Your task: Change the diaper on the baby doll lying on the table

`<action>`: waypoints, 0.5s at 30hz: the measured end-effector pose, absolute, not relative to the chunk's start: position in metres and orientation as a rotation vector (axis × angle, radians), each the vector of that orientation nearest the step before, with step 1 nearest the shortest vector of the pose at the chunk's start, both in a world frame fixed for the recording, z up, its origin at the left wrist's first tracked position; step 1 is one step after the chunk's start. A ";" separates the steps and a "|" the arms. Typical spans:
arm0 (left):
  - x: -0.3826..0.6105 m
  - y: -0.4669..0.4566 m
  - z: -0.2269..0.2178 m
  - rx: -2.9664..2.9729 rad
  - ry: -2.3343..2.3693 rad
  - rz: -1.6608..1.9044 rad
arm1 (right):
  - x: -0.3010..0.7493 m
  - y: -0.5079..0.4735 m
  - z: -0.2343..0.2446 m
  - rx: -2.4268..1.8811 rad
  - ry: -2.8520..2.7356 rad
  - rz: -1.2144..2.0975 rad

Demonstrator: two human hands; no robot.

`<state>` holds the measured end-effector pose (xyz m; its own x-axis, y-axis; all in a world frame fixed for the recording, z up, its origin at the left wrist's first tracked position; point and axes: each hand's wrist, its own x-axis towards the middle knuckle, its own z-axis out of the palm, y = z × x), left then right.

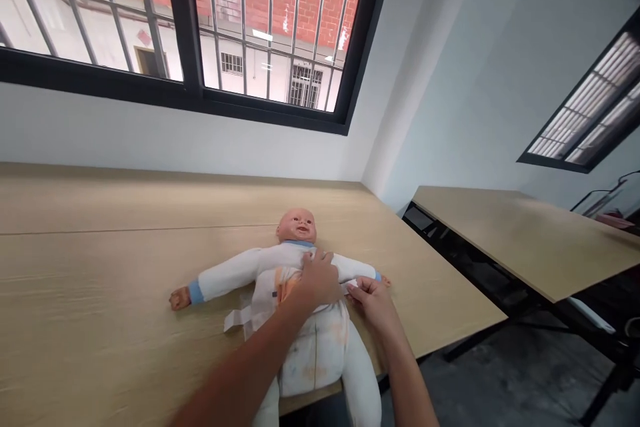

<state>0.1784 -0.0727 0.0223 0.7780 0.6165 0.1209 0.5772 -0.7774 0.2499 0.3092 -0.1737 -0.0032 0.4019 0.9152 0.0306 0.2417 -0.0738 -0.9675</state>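
A baby doll in a white suit with blue cuffs and collar lies on its back on the table, arms spread. A white diaper with an orange print is around its middle. My left hand rests on the doll's chest over the diaper's front, its fingers apart and the palm side hidden. Beside the doll's waist, my right hand pinches a white diaper tab between thumb and fingers. Another white tab sticks out loose on the opposite side.
The pale wooden table stands against the wall beneath a barred window. Its edge drops off at the right. Across a gap stands a second table, with a dark frame below it.
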 end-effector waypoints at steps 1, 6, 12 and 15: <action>0.179 -0.071 0.021 2.740 0.941 0.315 | 0.306 -0.172 -0.002 -1.591 -1.100 0.727; 0.182 -0.059 0.022 2.429 0.994 0.431 | 0.292 -0.156 0.010 -1.693 -1.160 0.618; 0.176 -0.048 0.025 2.069 0.967 0.629 | 0.267 -0.146 0.023 -1.855 -1.194 0.611; 0.176 -0.042 0.021 1.871 0.878 0.772 | 0.250 -0.154 0.035 -1.916 -1.570 0.374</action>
<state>0.1761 -0.0418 0.0206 0.5521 0.8196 0.1528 0.2564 -0.3413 0.9043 0.2497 -0.1540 0.0349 0.2513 0.9535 0.1663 0.7758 -0.0957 -0.6236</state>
